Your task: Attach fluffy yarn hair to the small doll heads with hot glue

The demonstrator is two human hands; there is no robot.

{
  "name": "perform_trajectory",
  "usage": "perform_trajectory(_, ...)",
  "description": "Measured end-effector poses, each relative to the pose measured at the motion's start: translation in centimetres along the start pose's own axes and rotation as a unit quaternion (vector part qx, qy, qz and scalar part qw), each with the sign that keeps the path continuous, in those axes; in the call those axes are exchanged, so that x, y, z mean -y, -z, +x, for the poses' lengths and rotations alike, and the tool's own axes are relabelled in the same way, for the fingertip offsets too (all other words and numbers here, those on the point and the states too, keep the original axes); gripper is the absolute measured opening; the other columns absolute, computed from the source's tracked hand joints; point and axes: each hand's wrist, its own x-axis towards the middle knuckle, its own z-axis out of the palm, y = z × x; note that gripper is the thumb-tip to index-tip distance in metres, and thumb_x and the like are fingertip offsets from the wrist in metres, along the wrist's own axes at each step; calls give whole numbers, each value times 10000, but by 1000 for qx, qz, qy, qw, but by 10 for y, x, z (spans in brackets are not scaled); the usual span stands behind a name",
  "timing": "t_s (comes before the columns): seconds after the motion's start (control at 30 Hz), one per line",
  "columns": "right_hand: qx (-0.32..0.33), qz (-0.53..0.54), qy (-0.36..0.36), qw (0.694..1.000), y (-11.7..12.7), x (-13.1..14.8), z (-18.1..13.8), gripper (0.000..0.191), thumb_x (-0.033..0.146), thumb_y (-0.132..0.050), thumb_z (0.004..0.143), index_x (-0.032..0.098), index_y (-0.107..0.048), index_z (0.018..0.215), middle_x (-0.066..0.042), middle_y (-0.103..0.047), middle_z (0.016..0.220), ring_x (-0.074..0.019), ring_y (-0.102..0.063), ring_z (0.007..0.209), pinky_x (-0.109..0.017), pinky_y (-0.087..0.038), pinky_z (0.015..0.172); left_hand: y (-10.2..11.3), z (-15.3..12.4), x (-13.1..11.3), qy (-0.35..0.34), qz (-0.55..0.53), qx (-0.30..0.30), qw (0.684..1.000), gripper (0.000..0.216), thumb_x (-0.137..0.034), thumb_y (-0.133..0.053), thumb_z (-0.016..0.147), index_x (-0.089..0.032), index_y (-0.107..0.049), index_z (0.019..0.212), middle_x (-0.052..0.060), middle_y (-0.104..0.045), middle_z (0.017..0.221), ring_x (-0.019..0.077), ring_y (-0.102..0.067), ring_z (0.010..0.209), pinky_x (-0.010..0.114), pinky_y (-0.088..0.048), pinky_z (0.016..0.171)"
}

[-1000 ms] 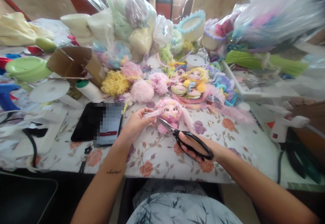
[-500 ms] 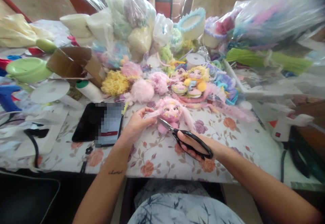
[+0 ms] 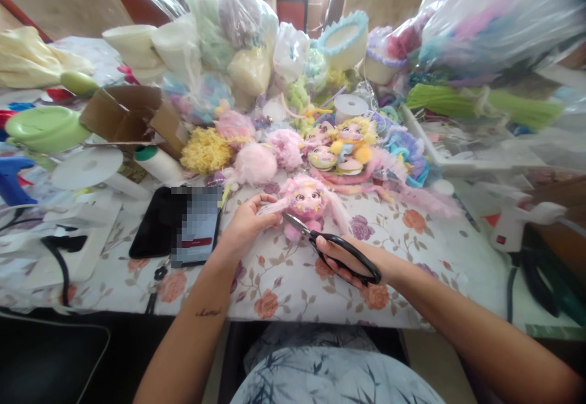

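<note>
The pink doll [image 3: 307, 199] is sitting on the counter [image 3: 297, 297] between both hands, the left hand [image 3: 247, 221] closely pinching its hair strand [image 3: 271, 208] while the right hand's [image 3: 341, 262] curled grip is holding scissors [image 3: 314, 235] slanting leftward toward those fingertips.

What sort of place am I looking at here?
Most likely a small craft workspace, perhaps for doll making: there are black-handled scissors in front of a pink doll, and a cone of white thread among the supplies.
</note>
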Motion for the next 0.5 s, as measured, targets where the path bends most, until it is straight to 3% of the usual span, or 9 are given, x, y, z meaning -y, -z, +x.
perform_trajectory(0.33, -22, -29, 36, 999, -2, 0, -2, 647, 799, -355, 791, 183, -442, 614, 42, -396, 423, -53, -359, 307, -154, -292, 278, 0, -2, -2, 1, 37, -3, 999, 424, -227, -750, 620, -182, -523, 975, -34, -623, 745, 101, -577, 597, 220, -435, 610)
perform_trajectory(0.5, -13, -5, 19, 1000, -2, -1, 0, 674, 844, -332, 755, 192, -428, 614, 51, -371, 424, -48, -325, 295, -162, -279, 257, 3, -8, -5, -6, 133, 15, 991, 369, -206, -694, 656, -192, -532, 988, -33, -596, 766, 99, -534, 590, 205, -402, 551)
